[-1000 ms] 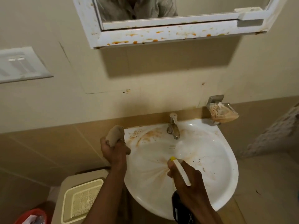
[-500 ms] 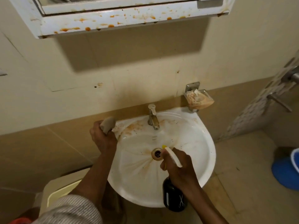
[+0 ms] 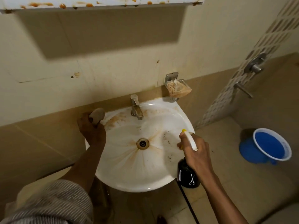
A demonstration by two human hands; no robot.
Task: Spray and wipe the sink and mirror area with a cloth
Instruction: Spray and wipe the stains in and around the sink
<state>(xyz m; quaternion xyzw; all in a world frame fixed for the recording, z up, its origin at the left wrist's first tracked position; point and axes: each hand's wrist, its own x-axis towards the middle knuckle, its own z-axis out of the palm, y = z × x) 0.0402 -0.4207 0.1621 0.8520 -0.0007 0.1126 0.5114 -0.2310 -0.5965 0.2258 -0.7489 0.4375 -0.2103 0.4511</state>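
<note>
Head view: right hand (image 3: 196, 152) gripped the bottle (image 3: 187, 173) at the sink's (image 3: 129, 180) four o'clock, nozzle aimed at the bowl; left hand (image 3: 92, 130) clutched the cloth (image 3: 97, 116) at ten o'clock. Spraying step, it seemed; wiping the stains looked next.

The sink (image 3: 140, 178) is white and round, and it sticks out from the wall. It is dirty, with brown streaks running out from the drain (image 3: 142, 143) in the middle and a big brown smear on its back left edge. The cloth (image 3: 97, 116) is a small tan bunch, and I hold it tight in my left hand (image 3: 92, 130) right at that back left edge. The spray bottle (image 3: 187, 173) is dark with a white top and a yellow tip. I grip it in my right hand (image 3: 196, 152) over the right side of the sink. Only the spotted bottom edge of the mirror frame (image 3: 100, 3) shows above.
</note>
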